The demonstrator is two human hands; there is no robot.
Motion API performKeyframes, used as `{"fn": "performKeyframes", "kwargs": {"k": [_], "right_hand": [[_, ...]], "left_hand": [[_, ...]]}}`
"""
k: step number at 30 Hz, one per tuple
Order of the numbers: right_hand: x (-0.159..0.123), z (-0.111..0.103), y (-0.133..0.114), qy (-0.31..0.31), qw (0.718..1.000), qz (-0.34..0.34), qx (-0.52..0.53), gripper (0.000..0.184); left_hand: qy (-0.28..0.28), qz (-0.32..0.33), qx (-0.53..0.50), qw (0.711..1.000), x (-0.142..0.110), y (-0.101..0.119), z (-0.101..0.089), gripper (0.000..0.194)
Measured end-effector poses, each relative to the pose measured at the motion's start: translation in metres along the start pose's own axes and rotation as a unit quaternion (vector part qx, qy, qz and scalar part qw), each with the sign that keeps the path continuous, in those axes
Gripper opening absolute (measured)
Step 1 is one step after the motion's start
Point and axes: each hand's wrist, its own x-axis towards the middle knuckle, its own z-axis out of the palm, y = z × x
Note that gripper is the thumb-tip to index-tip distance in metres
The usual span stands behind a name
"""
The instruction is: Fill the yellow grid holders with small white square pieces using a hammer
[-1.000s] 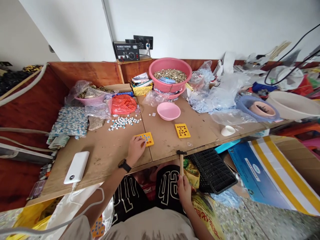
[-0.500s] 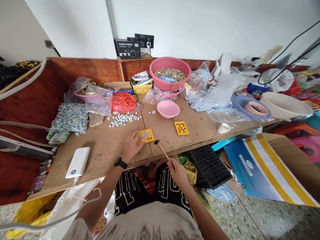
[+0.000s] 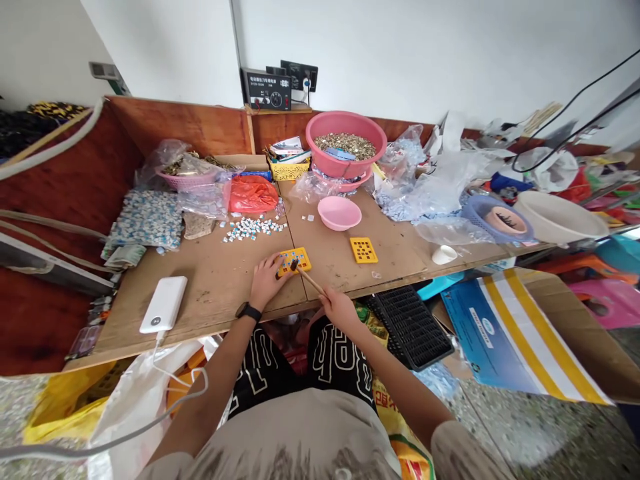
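My left hand [image 3: 266, 281], with a dark watch on its wrist, grips the left end of a yellow slotted tray [image 3: 304, 255] lying on the workbench. Small blue and white pieces sit in the tray's slots. Closed round the wooden handle of a small hammer [image 3: 312, 283] is my right hand [image 3: 338, 308]. The dark hammer head is over the tray's near side, close to my left fingers; whether it touches is unclear. To the right lies a second yellow slotted tray [image 3: 364, 250]. A scatter of small white and blue pieces [image 3: 254, 229] lies behind my left hand.
A pink bowl [image 3: 339, 213] stands behind the trays, and a larger pink basin [image 3: 346, 137] full of small metal parts is farther back. On the left are a white power bank [image 3: 164, 305] and a bag of pieces [image 3: 145, 223]. A white cup [image 3: 445, 255] lies rightward.
My right hand has moved the hammer left and forward, bringing its head from beside the tray to over it. My left hand stays on the tray. The camera view has shifted slightly.
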Motion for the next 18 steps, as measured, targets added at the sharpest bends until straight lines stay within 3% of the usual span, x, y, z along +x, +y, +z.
{"fn": "performKeyframes", "kwargs": {"k": [5,10,14,18], "right_hand": [[-0.007,0.004,0.008,0.065,0.996,0.008,0.066,0.039],[-0.028,0.012,0.010,0.105,0.981,0.009,0.161,0.052],[-0.062,0.024,0.016,0.121,0.967,0.026,0.224,0.059],[-0.098,0.033,0.025,0.140,0.955,0.058,0.255,0.064]], "left_hand": [[0.046,-0.017,-0.017,0.999,-0.007,0.006,-0.004,0.068],[0.121,-0.122,-0.046,0.984,-0.030,0.001,-0.013,0.039],[0.101,-0.145,-0.039,0.983,-0.049,-0.006,-0.017,0.027],[0.086,-0.137,-0.019,0.987,-0.052,-0.004,-0.019,0.021]]}}
